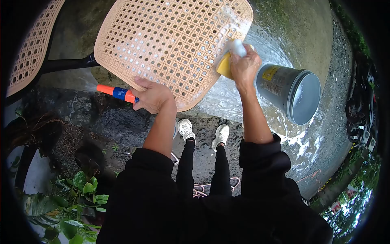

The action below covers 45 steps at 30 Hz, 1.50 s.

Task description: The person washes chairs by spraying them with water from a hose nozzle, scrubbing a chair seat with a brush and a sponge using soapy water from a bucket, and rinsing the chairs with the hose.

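My left hand (154, 96) is closed around an orange and blue hose nozzle (120, 93), at the lower edge of a tan woven-pattern chair seat (166, 49). Water sprays from the nozzle's tip toward the left. My right hand (245, 67) grips a yellow sponge (225, 66) covered with white foam, against the right edge of the seat. Suds and wet patches show on the seat's surface. Just right of my right hand, a grey bucket (276, 83) lies tipped on its side, its mouth facing right.
Another tan woven panel (30, 53) stands at the far left, with a dark bar beside it. Foamy water covers the concrete (227, 99). Dark rocks (126, 124) lie below the nozzle, leafy plants (81, 185) at the lower left. A pink hose (235, 184) lies behind my feet.
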{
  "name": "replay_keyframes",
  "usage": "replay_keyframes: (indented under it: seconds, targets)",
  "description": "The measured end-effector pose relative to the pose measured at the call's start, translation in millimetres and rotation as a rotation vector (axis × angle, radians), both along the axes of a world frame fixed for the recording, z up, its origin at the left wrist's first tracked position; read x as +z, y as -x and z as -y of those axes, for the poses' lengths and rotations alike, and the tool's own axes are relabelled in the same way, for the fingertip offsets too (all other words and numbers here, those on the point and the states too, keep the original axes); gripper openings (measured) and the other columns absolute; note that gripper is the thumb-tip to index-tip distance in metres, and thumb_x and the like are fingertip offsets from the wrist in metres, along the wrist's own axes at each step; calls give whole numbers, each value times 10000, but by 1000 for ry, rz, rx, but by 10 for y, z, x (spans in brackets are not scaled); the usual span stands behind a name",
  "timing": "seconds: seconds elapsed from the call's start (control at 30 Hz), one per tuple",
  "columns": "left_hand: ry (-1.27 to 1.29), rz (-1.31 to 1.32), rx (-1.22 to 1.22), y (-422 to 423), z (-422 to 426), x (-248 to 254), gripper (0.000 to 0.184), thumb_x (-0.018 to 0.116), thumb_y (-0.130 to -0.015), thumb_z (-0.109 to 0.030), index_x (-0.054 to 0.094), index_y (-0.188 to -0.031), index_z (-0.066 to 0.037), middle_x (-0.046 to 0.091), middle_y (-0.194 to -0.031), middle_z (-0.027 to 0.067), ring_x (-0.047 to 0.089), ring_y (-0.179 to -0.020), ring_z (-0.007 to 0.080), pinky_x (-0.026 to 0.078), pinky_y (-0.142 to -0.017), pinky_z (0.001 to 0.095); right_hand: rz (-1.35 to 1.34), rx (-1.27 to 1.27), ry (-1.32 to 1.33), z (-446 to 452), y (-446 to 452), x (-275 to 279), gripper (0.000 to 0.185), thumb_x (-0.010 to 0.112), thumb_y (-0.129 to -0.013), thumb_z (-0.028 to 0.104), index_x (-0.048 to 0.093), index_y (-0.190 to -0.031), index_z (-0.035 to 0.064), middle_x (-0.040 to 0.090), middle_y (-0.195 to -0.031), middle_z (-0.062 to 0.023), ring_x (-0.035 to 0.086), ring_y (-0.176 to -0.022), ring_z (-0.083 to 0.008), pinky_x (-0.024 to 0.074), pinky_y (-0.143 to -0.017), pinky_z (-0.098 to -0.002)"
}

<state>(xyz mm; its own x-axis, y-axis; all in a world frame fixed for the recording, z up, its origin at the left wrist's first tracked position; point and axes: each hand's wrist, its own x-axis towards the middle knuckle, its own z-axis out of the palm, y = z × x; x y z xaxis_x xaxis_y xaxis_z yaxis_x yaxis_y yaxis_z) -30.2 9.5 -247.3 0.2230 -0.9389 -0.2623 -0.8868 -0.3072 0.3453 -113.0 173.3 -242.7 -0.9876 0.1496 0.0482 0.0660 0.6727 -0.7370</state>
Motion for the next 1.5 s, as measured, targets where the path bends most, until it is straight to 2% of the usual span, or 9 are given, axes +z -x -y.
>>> replay_keyframes:
  seconds: [0.3,0.43,0.57,0.63,0.93,1.03,1.2,1.4,1.5]
  targets:
    - [-40,87,3,63,13,11,646,274,-892,-607,447,-1298,-136,381,-1035,247,608,-767,388,500,-616,474,-86,230,-307,63,90,170,298,657,-677,-12,642,-967,-79,634,-807,-239,640,-757,-324,448,-892,-387]
    - [20,77,7,83,21,2,638,276,-890,-608,454,-1291,-144,384,-1029,247,605,-785,399,498,-622,480,-227,148,-141,134,-66,56,296,673,-663,-12,646,-953,-65,628,-749,-201,634,-682,-283,504,-678,-357]
    - [7,92,11,69,-8,32,653,274,-888,-613,454,-1286,-129,385,-1019,250,600,-782,408,500,-604,473,49,-25,-142,109,61,126,235,671,-676,-11,649,-903,-65,662,-800,-166,632,-678,-229,496,-647,-329]
    - [23,55,6,122,8,-49,660,268,-887,-615,454,-1286,-124,385,-1017,250,598,-779,409,501,-596,470,223,-194,220,120,-45,122,222,669,-695,21,652,-902,-58,671,-811,-138,620,-678,-182,491,-626,-312]
    - [55,81,13,102,-3,-47,673,257,-880,-630,469,-1248,-109,399,-999,254,601,-785,405,505,-607,471,143,-103,129,58,-35,2,243,692,-713,78,643,-915,-48,662,-739,-91,589,-633,-137,485,-592,-288]
    - [56,16,62,168,0,36,681,248,-879,-635,464,-1253,-108,398,-1025,251,599,-825,416,505,-634,480,83,-360,275,154,-101,-17,228,701,-708,104,653,-908,6,642,-876,-105,587,-791,-164,481,-693,-306]
    - [-21,64,46,93,6,-40,698,239,-883,-634,443,-1277,-95,385,-1035,257,591,-853,424,497,-639,491,-39,160,-289,537,-832,59,246,674,-660,154,681,-906,156,374,-1262,-172,291,-1195,-357,198,-952,-495]
    - [-39,57,48,119,16,10,710,219,-881,-638,445,-1274,-91,383,-1004,263,592,-831,424,500,-609,484,-361,382,-355,394,-380,-415,87,616,-738,160,646,-766,236,514,-1133,-125,471,-1056,-312,340,-854,-449]
    - [-62,77,40,111,20,21,711,217,-880,-640,442,-1278,-95,382,-999,261,592,-824,427,500,-604,482,-320,248,-394,54,924,-123,504,664,-640,-31,583,-1091,178,467,-1042,-186,486,-950,-319,447,-818,-416]
